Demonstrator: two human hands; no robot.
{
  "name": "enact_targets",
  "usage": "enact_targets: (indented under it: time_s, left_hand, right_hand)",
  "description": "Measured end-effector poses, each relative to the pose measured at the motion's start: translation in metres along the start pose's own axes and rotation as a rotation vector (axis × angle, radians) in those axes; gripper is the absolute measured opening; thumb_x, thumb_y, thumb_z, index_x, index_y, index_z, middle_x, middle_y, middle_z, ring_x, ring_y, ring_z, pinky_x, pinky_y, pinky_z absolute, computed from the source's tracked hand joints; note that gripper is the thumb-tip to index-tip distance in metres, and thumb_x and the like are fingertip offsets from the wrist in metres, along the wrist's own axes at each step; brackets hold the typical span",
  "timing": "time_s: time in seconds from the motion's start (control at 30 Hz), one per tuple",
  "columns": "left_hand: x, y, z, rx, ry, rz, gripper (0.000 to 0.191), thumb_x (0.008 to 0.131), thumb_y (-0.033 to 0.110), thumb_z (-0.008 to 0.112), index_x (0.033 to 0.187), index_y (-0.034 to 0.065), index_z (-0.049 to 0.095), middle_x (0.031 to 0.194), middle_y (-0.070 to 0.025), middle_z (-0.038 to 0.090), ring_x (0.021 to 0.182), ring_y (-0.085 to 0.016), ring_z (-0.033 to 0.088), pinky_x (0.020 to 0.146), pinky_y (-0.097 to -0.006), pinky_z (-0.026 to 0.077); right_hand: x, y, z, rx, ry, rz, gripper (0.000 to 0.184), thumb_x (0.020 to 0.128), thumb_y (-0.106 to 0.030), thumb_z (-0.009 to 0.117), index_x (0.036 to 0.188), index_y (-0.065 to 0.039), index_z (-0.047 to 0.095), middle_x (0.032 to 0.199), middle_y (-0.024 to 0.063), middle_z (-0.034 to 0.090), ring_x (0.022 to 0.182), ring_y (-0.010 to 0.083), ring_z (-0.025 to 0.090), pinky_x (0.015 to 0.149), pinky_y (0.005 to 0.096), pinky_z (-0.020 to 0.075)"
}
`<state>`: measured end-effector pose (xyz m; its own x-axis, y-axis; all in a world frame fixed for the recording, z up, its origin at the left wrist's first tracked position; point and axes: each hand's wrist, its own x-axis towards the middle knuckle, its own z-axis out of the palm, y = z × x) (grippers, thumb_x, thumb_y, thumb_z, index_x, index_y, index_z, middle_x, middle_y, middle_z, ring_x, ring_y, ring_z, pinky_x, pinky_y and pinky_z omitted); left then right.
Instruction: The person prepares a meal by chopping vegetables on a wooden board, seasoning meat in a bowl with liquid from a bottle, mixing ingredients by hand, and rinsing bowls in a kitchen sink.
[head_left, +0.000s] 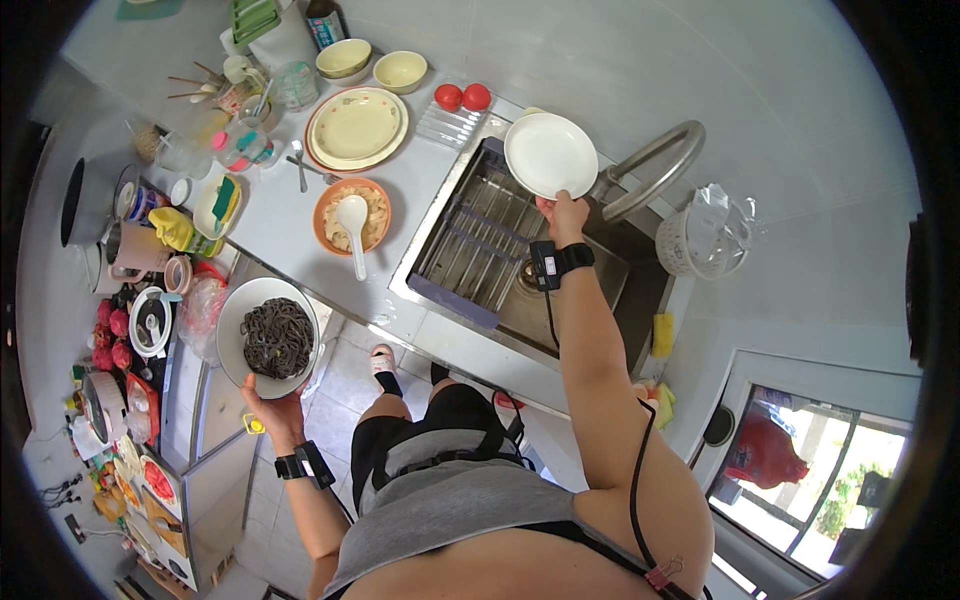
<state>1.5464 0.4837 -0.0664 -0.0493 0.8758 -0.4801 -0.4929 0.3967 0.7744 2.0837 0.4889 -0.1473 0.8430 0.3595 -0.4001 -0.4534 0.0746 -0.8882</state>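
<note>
My left hand (276, 412) grips the rim of a white bowl (231, 341), held up in front of the counter edge. Dark cooked noodles (277, 337) lie inside it. Over the far side of the sink, my right hand (564, 216) holds a white plate (551, 155) by its near edge. The metal sink (600, 277) lies beneath that forearm, with a roll-up drying rack (472, 240) across its left part. On the counter to the left of the sink, an orange bowl (321, 217) contains pale flat pieces and a white spoon (352, 217).
A curved faucet (694, 146) rises right of the plate. Two tomatoes (463, 97) sit on a clear ridged tray (448, 127). Stacked plates (356, 127), forks (299, 165) and yellow bowls (400, 71) occupy the counter. A white basket (675, 240) stands at the right.
</note>
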Motion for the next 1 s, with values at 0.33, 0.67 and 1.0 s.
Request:
enact_targets:
  time_s: [0.33,0.67,1.0]
  left_hand:
    - [-0.007,0.006,0.005,-0.007,0.053,0.043,0.066,0.083,0.046,0.055,0.139,0.0145,0.038,0.136,-0.0066,0.048,0.118,-0.028,0.053,0.085,-0.0488,0.053]
    - [0.012,0.003,0.000,-0.019,0.015,-0.010,0.070,0.082,0.046,0.056,0.141,0.0148,0.036,0.140,-0.0072,0.045,0.125,-0.031,0.048,0.092,-0.0547,0.047]
    - [0.069,0.002,0.009,-0.024,-0.062,-0.153,0.068,0.083,0.045,0.052,0.140,0.0112,0.038,0.138,-0.0119,0.047,0.123,-0.035,0.049,0.095,-0.0560,0.045]
  right_hand:
    - [-0.068,0.056,-0.020,-0.348,-0.137,0.036,0.026,0.090,-0.003,0.043,0.111,0.010,0.048,0.081,0.0185,0.064,0.054,0.0227,0.064,0.045,0.0310,0.0552]
    - [-0.063,0.082,-0.040,-0.644,-0.126,0.074,0.025,0.090,-0.001,0.047,0.109,0.013,0.038,0.084,0.0280,0.063,0.055,0.0315,0.067,0.042,0.0375,0.0570]
    - [-0.075,0.080,-0.028,-0.991,-0.094,0.039,0.042,0.086,-0.003,0.050,0.119,0.012,0.030,0.084,0.0245,0.063,0.049,0.0302,0.063,0.039,0.0340,0.0550]
